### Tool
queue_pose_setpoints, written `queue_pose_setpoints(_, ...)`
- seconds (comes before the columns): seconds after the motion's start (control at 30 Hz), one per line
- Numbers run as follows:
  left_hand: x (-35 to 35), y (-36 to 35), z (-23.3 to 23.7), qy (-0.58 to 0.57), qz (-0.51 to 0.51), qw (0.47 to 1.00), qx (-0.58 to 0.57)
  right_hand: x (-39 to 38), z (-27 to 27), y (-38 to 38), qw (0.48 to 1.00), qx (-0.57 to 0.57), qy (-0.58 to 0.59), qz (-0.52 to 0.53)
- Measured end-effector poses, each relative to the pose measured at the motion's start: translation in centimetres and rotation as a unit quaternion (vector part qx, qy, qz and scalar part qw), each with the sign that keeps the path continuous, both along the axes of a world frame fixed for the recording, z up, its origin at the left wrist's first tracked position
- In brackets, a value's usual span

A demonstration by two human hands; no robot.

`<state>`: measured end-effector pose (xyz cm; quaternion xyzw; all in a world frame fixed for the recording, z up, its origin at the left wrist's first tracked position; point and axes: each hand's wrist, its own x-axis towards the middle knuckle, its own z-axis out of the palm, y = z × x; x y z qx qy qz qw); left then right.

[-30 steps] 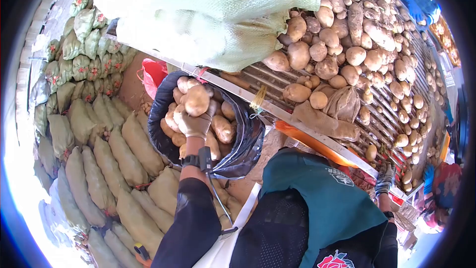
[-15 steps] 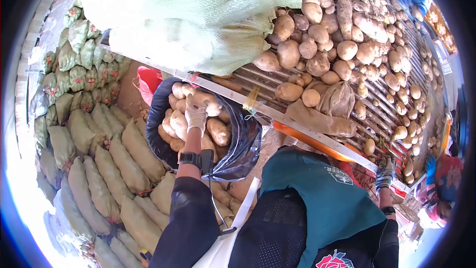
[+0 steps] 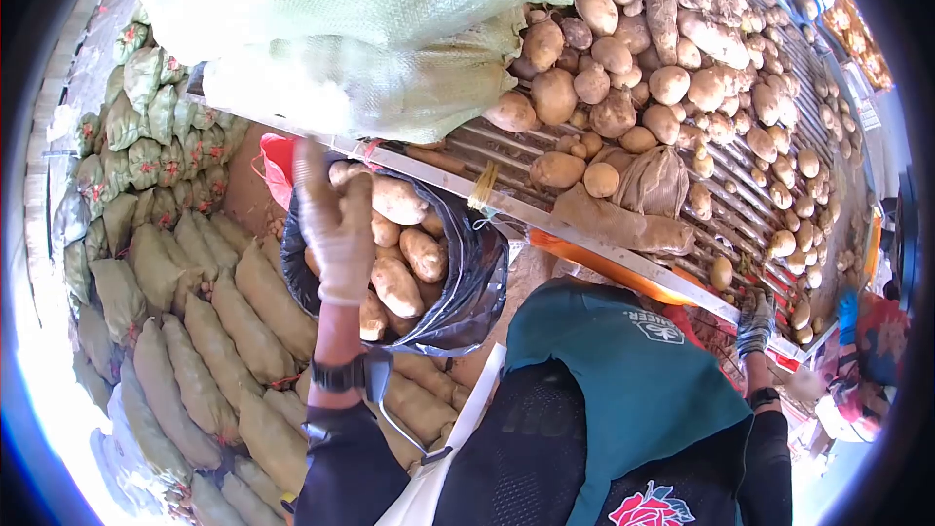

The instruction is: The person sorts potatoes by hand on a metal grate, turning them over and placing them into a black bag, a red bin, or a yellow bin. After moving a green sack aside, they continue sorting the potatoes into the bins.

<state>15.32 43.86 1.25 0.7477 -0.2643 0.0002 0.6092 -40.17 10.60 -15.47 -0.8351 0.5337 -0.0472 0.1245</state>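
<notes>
My left hand (image 3: pixel 336 229), in a pale glove, is raised above a black-lined basket (image 3: pixel 477 278). Its fingers are blurred but spread, and nothing shows in them. Large potatoes (image 3: pixel 396 284) lie in the basket under and beside the hand, which hides some of them. My right hand (image 3: pixel 756 326), gloved too, rests at the metal rail (image 3: pixel 623 268) along the slatted sorting rack (image 3: pixel 487 151). Its fingers reach forward over the rail, beside a few small potatoes (image 3: pixel 802 315), and I see nothing held.
Many loose potatoes (image 3: pixel 672 86) cover the rack. A pale woven sack (image 3: pixel 370 29) lies over its left end, and a brown cloth bag (image 3: pixel 654 185) sits on the slats. Filled sacks (image 3: pixel 185 351) cover the floor at left. Another person's blue-gloved hand (image 3: pixel 847 317) is at far right.
My left hand has lifted off the potatoes in the basket and moved left and up, its fingers now spread. My right hand stays at the rail. The view has shifted slightly.
</notes>
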Motion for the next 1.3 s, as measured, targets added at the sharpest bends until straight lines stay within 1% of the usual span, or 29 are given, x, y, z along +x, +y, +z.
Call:
queue_pose_setpoints(0.03, -1.8, -1.0, 3.4, -0.047, -0.014, 0.998, -0.049, -0.6, -0.7, -0.3, 1.0, -0.002, 0.01, 0.002)
queue_pose_setpoints(0.07, -3.3, -1.4, 5.9, -0.097, -0.032, 0.991, -0.089, -1.4, -1.7, -0.7, 1.0, -0.003, 0.006, 0.001)
queue_pose_setpoints(0.1, -4.7, -1.6, 8.2, -0.151, -0.06, 0.977, -0.137, -1.4, -1.6, -0.6, 1.0, -0.005, 0.02, 0.002)
queue_pose_setpoints(0.13, -5.5, -1.5, 10.4, -0.2, -0.102, 0.958, -0.179, -1.3, -1.4, -0.6, 0.999, -0.007, 0.033, 0.001)
queue_pose_setpoints(0.17, -6.2, -1.4, 12.3, -0.237, -0.163, 0.932, -0.221, -0.8, -0.7, -0.2, 0.998, -0.028, 0.04, 0.027)
queue_pose_setpoints(0.2, -7.1, -1.4, 14.2, -0.263, -0.236, 0.901, -0.253, -0.7, -1.1, -0.4, 0.999, -0.027, 0.04, 0.014)
queue_pose_setpoints(0.23, -8.0, -1.7, 15.7, -0.268, -0.314, 0.872, -0.265, -0.7, -1.1, -0.3, 0.994, -0.091, 0.04, 0.05)
queue_pose_setpoints(0.3, -9.6, -3.4, 17.4, -0.247, -0.454, 0.818, -0.252, -0.4, -1.4, -0.3, 0.966, -0.231, 0.048, 0.11)
queue_pose_setpoints(0.4, -11.7, -7.3, 18.0, -0.219, -0.585, 0.759, -0.182, 1.0, 0.4, 0.7, 0.995, -0.091, -0.005, 0.037)
queue_pose_setpoints(0.47, -13.3, -9.4, 17.7, -0.21, -0.637, 0.725, -0.157, 1.4, 1.4, 1.0, 0.998, -0.053, 0.037, -0.001)
queue_pose_setpoints(0.57, -15.3, -11.6, 17.4, -0.196, -0.687, 0.687, -0.134, 1.5, 2.4, 1.3, 0.999, -0.04, 0.023, -0.012)
queue_pose_setpoints(0.63, -16.2, -12.3, 17.4, -0.195, -0.706, 0.669, -0.127, 1.6, 2.5, 1.2, 1.0, -0.01, 0.013, -0.011)
queue_pose_setpoints(0.67, -16.7, -12.6, 17.4, -0.19, -0.714, 0.661, -0.126, 1.6, 2.4, 1.3, 0.999, -0.037, -0.019, 0.0)
queue_pose_setpoints(0.73, -17.7, -13.1, 17.8, -0.186, -0.73, 0.647, -0.122, 1.6, 1.9, 1.2, 0.999, -0.034, 0.021, -0.029)
queue_pose_setpoints(0.77, -18.1, -13.5, 17.6, -0.185, -0.734, 0.643, -0.116, 2.0, 3.0, 1.5, 1.0, -0.021, 0.006, -0.012)
queue_pose_setpoints(0.87, -19.4, -14.6, 17.9, -0.182, -0.749, 0.626, -0.119, 1.9, 2.9, 1.4, 1.0, -0.013, 0.015, -0.02)
queue_pose_setpoints(0.9, -19.7, -15.1, 17.9, -0.181, -0.754, 0.621, -0.118, 1.8, 2.7, 1.3, 0.999, -0.022, 0.004, -0.024)
queue_pose_setpoints(0.93, -20.1, -15.6, 17.9, -0.176, -0.761, 0.613, -0.114, 1.6, 2.5, 1.3, 0.999, -0.039, 0.024, -0.017)
queue_pose_setpoints(1.0, -21.0, -16.4, 17.9, -0.174, -0.769, 0.605, -0.109, 1.9, 3.1, 1.4, 0.999, -0.006, -0.01, -0.032)
queue_pose_setpoints(1.1, -22.7, -17.3, 17.9, -0.165, -0.78, 0.593, -0.114, 1.7, 3.2, 1.6, 0.999, -0.026, -0.028, -0.028)
queue_pose_setpoints(1.2, -24.5, -18.2, 18.2, -0.163, -0.79, 0.582, -0.105, 1.8, 2.7, 1.4, 0.999, -0.004, -0.023, -0.043)
queue_pose_setpoints(1.23, -25.2, -18.5, 18.2, -0.16, -0.793, 0.579, -0.106, 1.8, 3.1, 1.4, 0.999, -0.025, -0.008, -0.027)
queue_pose_setpoints(1.3, -26.4, -19.2, 18.4, -0.156, -0.797, 0.574, -0.107, 1.6, 3.0, 1.3, 0.999, -0.015, -0.023, -0.018)
